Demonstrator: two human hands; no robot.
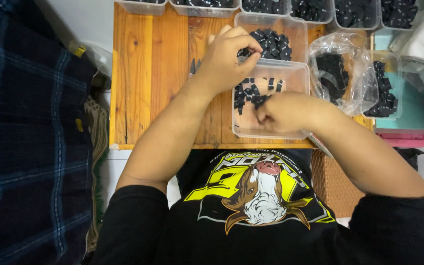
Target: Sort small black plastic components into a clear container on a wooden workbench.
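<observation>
Over the clear tub (pixel 290 73), both hands pinching small black pieces (pixel 251 95).

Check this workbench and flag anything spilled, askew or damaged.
Nothing stands out. The small black pieces all sit inside the clear tubs and an open plastic bag; none lie loose on the wooden table. Both the left hand and right hand work over the near tub.

Black pieces (pixel 251 95), clear tub (pixel 271 130) — orange-brown wooden table (pixel 148 73), blue plaid cloth (pixel 25 122)
</observation>
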